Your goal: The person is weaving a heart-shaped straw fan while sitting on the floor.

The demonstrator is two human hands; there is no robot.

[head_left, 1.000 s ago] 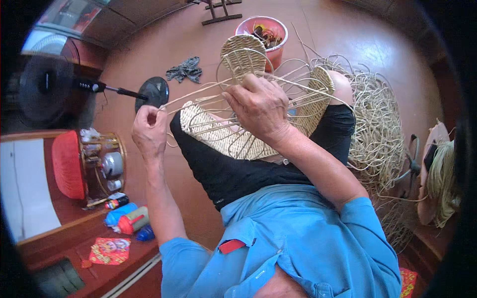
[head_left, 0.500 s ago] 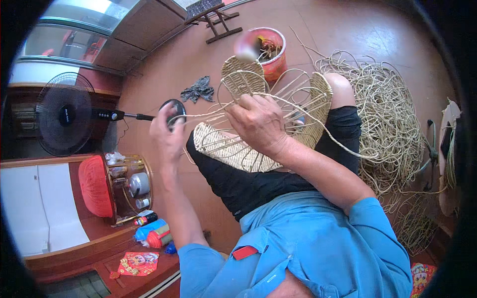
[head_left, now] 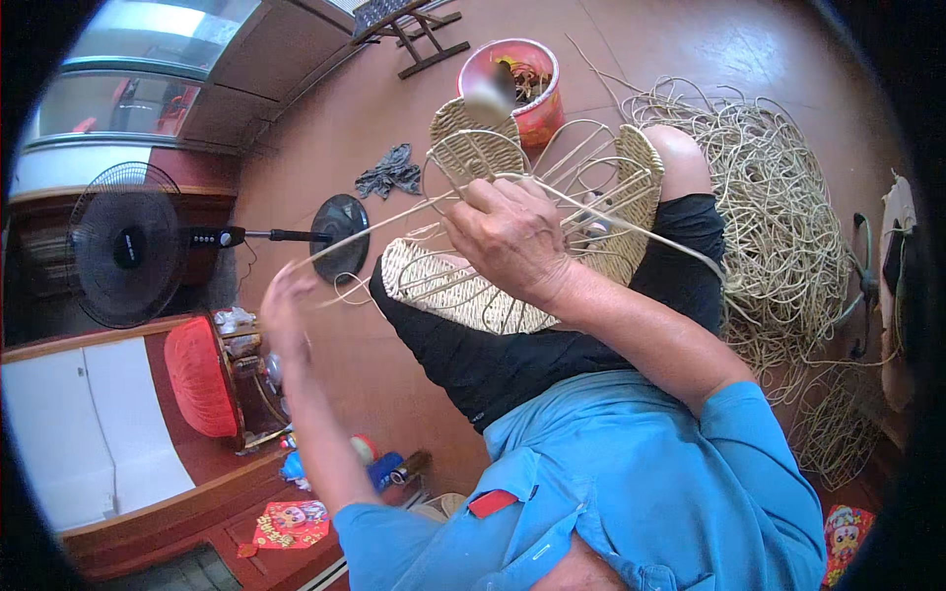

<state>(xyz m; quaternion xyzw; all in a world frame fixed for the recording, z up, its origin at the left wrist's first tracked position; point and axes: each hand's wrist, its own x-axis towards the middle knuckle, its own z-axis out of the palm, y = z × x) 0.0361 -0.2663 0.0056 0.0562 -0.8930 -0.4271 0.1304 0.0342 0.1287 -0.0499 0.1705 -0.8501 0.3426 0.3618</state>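
A straw-coloured woven piece with broad, rounded lobes (head_left: 448,286) rests over my lap, loops of cord arching between its lobes. My right hand (head_left: 512,241) is closed on the gathered cords at its middle; the fingertips are partly hidden. Off to the left, my left hand (head_left: 288,305) is smeared by motion, with a straw cord (head_left: 379,225) running tautly from it to my right hand. That cord appears pinched in its fingers. Another length of cord (head_left: 655,236) slopes from my right hand toward the right knee.
A large tangled heap of straw cord (head_left: 759,207) lies on the floor at right. Ahead stands a pink-red bucket (head_left: 540,123) with scraps inside. A standing fan (head_left: 128,246) is at left, a dark crumpled cloth (head_left: 389,172) near its base, and a small wooden stool (head_left: 424,39) behind.
My left hand has moved left and slightly down, drawing the cord out straighter. My right hand stays at the middle of the woven piece. The view has shifted slightly.
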